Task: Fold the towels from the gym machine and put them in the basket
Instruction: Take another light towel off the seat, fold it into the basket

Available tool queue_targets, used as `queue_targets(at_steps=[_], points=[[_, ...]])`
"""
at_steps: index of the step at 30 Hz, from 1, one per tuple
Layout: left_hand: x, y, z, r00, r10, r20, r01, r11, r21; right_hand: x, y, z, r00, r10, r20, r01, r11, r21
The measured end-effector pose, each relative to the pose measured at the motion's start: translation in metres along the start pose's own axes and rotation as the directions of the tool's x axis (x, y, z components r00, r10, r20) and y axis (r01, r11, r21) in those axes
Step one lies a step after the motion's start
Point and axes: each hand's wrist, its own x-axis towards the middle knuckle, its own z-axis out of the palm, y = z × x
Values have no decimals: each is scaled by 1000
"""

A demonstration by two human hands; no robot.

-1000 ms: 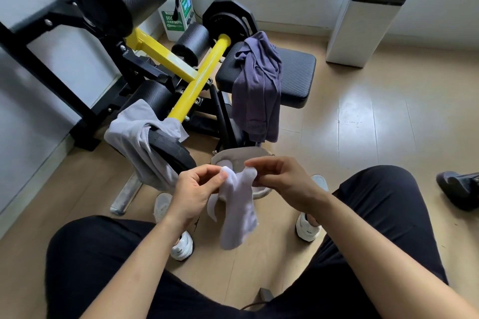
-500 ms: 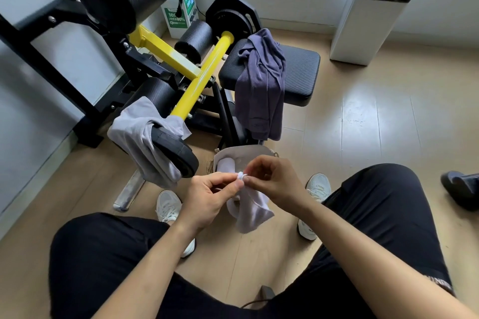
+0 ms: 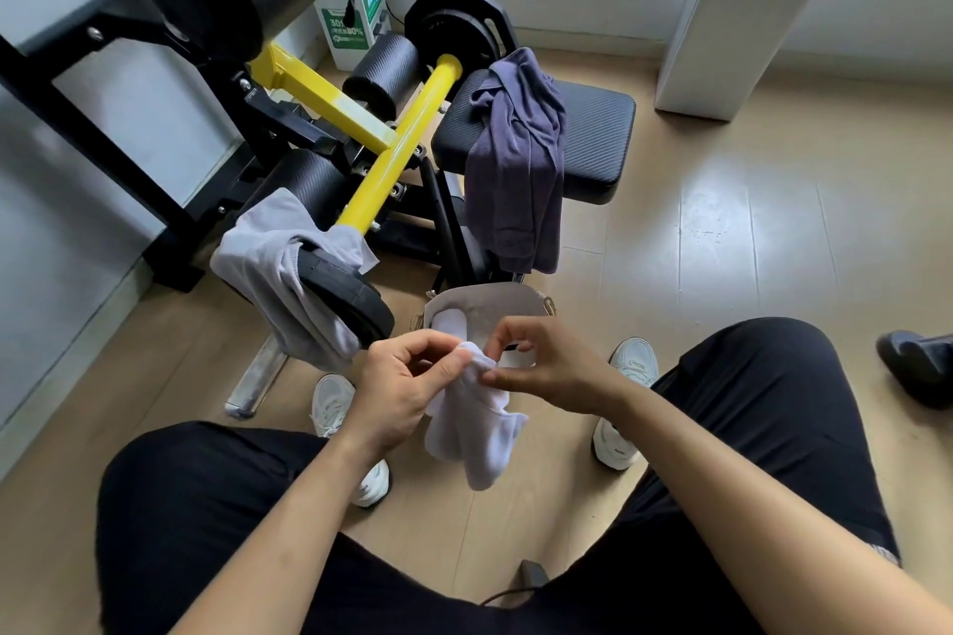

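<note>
I hold a small white towel (image 3: 477, 433) between my knees, above the floor. My left hand (image 3: 407, 387) pinches its top edge between thumb and fingers. My right hand (image 3: 541, 366) touches the same top edge with its fingertips, fingers curled around the fabric. The towel hangs down doubled over. Just beyond my hands stands the grey basket (image 3: 495, 299) with a folded white towel (image 3: 448, 322) inside. A light grey towel (image 3: 278, 273) is draped over the machine's lower roller and weight plate. A dark purple towel (image 3: 521, 160) hangs over the black seat pad (image 3: 593, 139).
The black and yellow gym machine (image 3: 381, 170) fills the left and far side. A white unit (image 3: 732, 16) stands at the far right wall. A dark shoe (image 3: 918, 361) lies on the floor at right. My white shoes (image 3: 629, 376) flank the basket.
My hands first came together, doubling the white towel, and the towel now hangs folded and shorter. My right hand has shifted its fingers along the top edge. The camera view moved slightly.
</note>
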Motion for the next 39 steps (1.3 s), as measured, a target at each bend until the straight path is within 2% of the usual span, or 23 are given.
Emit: queue_targets(at_steps=[4,9,16,23,28,32,37,39], points=[[-1,2,-8,999,25,-40,-23,999,33,2,2,4,996,-27,82,35,995,-94],[2,5,-23,988,81,-133,-63,989,135,3,11,0,994,68,83,-43,961,-274],[8,-6,-58,933,155,-325,-75,966,246,-2,27,-21,995,83,-54,-99,860,-500],[14,-27,-96,881,181,-437,-44,951,305,-6,41,-42,974,70,-216,-185,795,-578],[13,-28,-100,883,251,-396,-83,915,395,0,40,-43,936,80,-342,-277,766,-580],[12,-27,-104,916,211,-341,-67,919,389,2,38,-46,937,85,-338,-300,693,-655],[5,-24,-103,979,148,-141,-53,850,524,1,44,-57,894,132,-428,-342,817,-464],[5,-25,-99,983,131,-131,-35,827,561,0,45,-59,893,120,-433,-330,828,-452]])
